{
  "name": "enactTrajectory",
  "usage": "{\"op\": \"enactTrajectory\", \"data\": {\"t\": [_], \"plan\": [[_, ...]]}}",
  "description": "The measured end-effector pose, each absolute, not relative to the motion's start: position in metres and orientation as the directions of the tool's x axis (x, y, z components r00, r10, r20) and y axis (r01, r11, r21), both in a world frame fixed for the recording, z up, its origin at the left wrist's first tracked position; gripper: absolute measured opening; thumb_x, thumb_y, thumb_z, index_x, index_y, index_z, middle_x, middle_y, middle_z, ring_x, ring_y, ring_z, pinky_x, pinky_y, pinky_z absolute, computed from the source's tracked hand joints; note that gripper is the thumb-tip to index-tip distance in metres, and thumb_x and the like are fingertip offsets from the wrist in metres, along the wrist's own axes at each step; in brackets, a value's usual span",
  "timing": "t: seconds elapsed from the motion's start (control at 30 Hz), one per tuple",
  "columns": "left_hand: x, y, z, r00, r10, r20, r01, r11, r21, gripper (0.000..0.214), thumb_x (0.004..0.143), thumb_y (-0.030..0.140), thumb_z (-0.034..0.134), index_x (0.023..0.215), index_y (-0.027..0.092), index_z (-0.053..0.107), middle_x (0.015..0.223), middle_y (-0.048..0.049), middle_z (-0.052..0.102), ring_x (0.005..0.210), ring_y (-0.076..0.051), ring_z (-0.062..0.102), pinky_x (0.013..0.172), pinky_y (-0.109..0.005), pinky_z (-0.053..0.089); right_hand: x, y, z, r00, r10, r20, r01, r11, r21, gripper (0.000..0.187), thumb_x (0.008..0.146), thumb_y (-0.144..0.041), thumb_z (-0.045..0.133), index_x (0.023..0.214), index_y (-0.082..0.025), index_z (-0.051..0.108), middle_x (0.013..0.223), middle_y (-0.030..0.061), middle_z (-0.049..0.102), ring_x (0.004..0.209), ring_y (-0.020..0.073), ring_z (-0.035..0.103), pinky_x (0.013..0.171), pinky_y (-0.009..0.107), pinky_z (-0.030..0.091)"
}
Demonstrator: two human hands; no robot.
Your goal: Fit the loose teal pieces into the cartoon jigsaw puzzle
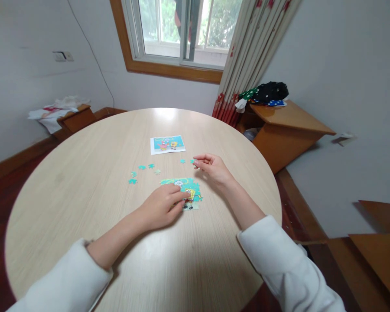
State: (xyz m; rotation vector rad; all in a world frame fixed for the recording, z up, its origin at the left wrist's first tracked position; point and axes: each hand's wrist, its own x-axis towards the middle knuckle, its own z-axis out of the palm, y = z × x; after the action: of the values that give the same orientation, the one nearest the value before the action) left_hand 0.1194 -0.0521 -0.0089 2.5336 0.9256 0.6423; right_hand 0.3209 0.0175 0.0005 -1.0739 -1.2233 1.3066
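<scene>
A partly assembled cartoon jigsaw puzzle (188,187) lies on the round pale wooden table (84,173). My left hand (160,206) rests on its left edge, fingers curled and pressing on the pieces. My right hand (212,167) hovers just behind the puzzle with thumb and fingers pinched on a small teal puzzle piece (194,162). Several loose teal pieces (142,167) lie scattered to the left, and one more piece (182,161) sits near my right hand. A printed reference picture (167,144) lies further back.
A wooden cabinet (286,125) with dark clothes (269,92) stands at the right, beside a patterned curtain (250,56). A low wooden stand (76,118) with papers is at the left wall. A window (182,30) is behind the table.
</scene>
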Motion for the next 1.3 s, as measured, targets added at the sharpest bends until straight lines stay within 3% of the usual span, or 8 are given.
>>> {"op": "enactTrajectory", "data": {"t": [0.13, 0.3, 0.63, 0.97, 1.3], "plan": [[0.127, -0.061, -0.011, 0.785, 0.570, 0.242, 0.495, -0.813, 0.307, 0.036, 0.088, 0.025, 0.044, 0.118, 0.017, 0.062, 0.119, -0.0154, 0.060, 0.110, -0.028, 0.054, 0.094, -0.048, 0.041, 0.333, 0.020, 0.004, -0.141, 0.990, -0.010, -0.066, -0.019, -0.998, 0.034, 0.050, -0.034, 0.084, 0.071, -0.018, 0.063, 0.064, -0.0005, 0.067, 0.060, 0.0111, 0.059, 0.058, 0.024, 0.041], [0.124, -0.059, -0.022, 0.808, 0.573, 0.136, 0.532, -0.809, 0.250, 0.041, 0.093, 0.025, 0.038, 0.131, 0.021, 0.052, 0.142, -0.0139, 0.048, 0.131, -0.028, 0.043, 0.110, -0.054, 0.023, 0.345, 0.018, 0.009, -0.338, 0.933, -0.121, 0.018, -0.123, -0.992, 0.032, 0.050, -0.032, 0.085, 0.069, -0.015, 0.065, 0.062, 0.0015, 0.069, 0.055, 0.0105, 0.059, 0.056, 0.024, 0.042], [0.115, -0.044, -0.031, 0.754, 0.650, 0.098, 0.602, -0.743, 0.292, 0.046, 0.092, 0.017, 0.033, 0.135, 0.022, 0.048, 0.147, -0.0125, 0.042, 0.136, -0.027, 0.036, 0.111, -0.055, 0.023, 0.347, 0.016, 0.007, -0.524, 0.823, -0.219, 0.225, -0.114, -0.968, 0.021, 0.054, -0.027, 0.081, 0.063, -0.013, 0.067, 0.055, -0.0015, 0.064, 0.050, 0.0071, 0.052, 0.051, 0.022, 0.038], [0.116, -0.044, -0.026, 0.742, 0.668, 0.060, 0.609, -0.708, 0.357, 0.043, 0.090, 0.012, 0.034, 0.128, 0.020, 0.050, 0.147, -0.0117, 0.042, 0.138, -0.024, 0.034, 0.113, -0.055, 0.020, 0.344, 0.015, -0.001, -0.618, 0.701, -0.356, 0.339, -0.171, -0.925, 0.021, 0.053, -0.025, 0.081, 0.062, -0.012, 0.067, 0.055, 0.0010, 0.064, 0.053, 0.0098, 0.056, 0.056, 0.024, 0.043], [0.116, -0.043, -0.029, 0.743, 0.661, 0.103, 0.589, -0.719, 0.368, 0.041, 0.089, 0.010, 0.034, 0.124, 0.021, 0.051, 0.144, -0.0112, 0.047, 0.136, -0.024, 0.037, 0.112, -0.057, 0.022, 0.336, 0.011, 0.003, -0.615, 0.706, -0.351, 0.445, -0.057, -0.894, 0.017, 0.054, -0.024, 0.077, 0.060, -0.013, 0.066, 0.053, -0.0014, 0.061, 0.052, 0.0089, 0.051, 0.054, 0.024, 0.039]]}}
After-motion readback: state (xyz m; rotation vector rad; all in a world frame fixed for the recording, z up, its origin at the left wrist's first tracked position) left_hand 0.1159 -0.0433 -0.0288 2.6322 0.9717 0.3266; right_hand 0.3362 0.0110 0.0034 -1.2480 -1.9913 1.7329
